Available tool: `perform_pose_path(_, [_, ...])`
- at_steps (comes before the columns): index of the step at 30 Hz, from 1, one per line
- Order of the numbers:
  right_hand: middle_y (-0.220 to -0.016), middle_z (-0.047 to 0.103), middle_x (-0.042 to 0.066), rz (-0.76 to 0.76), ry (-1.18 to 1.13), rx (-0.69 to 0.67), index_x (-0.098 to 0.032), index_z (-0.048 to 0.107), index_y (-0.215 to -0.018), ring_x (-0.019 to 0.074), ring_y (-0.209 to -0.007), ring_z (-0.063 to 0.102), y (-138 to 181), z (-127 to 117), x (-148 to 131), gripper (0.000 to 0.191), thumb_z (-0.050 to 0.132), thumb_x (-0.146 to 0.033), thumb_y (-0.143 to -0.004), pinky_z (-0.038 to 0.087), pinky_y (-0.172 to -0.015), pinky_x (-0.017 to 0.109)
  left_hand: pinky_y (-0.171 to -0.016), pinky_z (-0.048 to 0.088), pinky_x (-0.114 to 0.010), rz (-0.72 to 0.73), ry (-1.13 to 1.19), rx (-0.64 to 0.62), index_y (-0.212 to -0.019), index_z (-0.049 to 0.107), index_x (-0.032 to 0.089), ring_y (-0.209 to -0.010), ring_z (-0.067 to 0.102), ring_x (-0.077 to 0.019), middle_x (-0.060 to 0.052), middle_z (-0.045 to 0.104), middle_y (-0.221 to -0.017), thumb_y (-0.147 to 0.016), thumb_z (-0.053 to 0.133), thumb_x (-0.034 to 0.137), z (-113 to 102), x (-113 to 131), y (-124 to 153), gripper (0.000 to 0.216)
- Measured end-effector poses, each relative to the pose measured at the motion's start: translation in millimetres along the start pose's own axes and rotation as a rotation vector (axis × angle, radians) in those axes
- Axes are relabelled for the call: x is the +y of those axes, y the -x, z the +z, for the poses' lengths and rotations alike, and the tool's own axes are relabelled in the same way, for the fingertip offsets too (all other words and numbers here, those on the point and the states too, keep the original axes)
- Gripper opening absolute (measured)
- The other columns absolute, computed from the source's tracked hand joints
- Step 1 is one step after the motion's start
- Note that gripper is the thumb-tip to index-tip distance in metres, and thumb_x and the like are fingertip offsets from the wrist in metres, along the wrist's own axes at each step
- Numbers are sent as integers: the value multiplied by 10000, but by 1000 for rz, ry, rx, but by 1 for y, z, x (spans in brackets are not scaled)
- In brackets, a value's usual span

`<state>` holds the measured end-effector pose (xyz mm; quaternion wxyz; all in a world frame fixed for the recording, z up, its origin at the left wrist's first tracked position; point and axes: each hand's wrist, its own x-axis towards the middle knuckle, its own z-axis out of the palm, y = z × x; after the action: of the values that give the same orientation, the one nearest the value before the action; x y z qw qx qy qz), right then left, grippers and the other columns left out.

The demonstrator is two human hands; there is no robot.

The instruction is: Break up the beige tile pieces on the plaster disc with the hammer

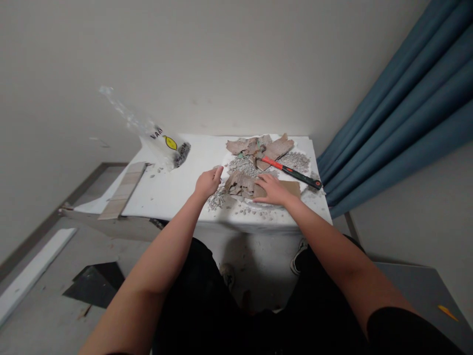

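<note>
My left hand (209,183) is closed just above the white table, left of the debris; what it holds, if anything, I cannot make out. Spread fingers of my right hand (272,189) lie over a flat piece of brown cardboard (291,188). Against its left side rests a torn, crumpled grey-brown sheet (239,184). Behind my right hand a hammer with a red and black handle (288,170) lies across grey crumbled bits (244,165). More torn brown pieces (281,147) are heaped at the back.
The white-covered table (170,195) carries a clear plastic bag (162,148) with a yellow lemon print and a cardboard strip (123,192) at left. A blue curtain (399,108) hangs at right. Dark folded sheet (96,285) and white board (33,271) lie on the floor.
</note>
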<state>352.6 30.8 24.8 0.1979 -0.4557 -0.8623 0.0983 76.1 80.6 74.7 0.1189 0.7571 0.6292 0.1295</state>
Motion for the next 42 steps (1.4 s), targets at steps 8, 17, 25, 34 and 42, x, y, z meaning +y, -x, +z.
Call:
perform_pose_path(8, [-1000, 629, 69, 34, -378, 293, -198, 604, -1201, 219, -927, 594, -13, -15, -49, 380, 506, -491, -981, 476, -870, 331, -802, 457, -348, 238, -135, -33, -1190, 538, 188, -852, 701, -277, -91, 726, -848, -983, 378, 474, 20, 69, 9, 388])
perform_pose_path(17, [-854, 620, 41, 105, -347, 230, -209, 611, -899, 201, -801, 570, -15, -28, -25, 201, 500, -361, -969, 445, -763, 300, -840, 472, -394, 402, -93, -87, -1289, 439, 156, -837, 707, -300, -121, 736, -889, -984, 356, 382, 40, 92, 0, 389])
perform_pose_path(25, [-968, 631, 98, 243, -154, 292, -209, 585, -941, 246, -899, 582, -4, -31, 1, 204, 400, -277, -995, 441, -817, 346, -975, 475, -459, 349, -115, 33, -1342, 440, 145, -1251, 537, -401, -226, 560, -1356, -651, 764, 611, 34, 59, -4, 894])
perform_pose_path(34, [-881, 692, 83, 494, -147, 8, -224, 579, -981, 264, -827, 625, 8, -20, 21, 195, 391, -271, -998, 420, -709, 331, -813, 557, -379, 6, 0, -299, -1213, 487, 188, -1020, 684, -314, -160, 687, -1174, -540, 837, 587, 31, 3, -7, 858])
perform_pose_path(42, [-1031, 704, 146, 567, 24, 22, -194, 597, -1088, 300, -943, 644, 16, -46, 11, 261, 365, -287, -1015, 437, -765, 347, -727, 596, -325, -206, 553, -576, -1187, 539, 194, -972, 711, -249, -153, 721, -1134, -636, 786, 451, 20, -16, -1, 657])
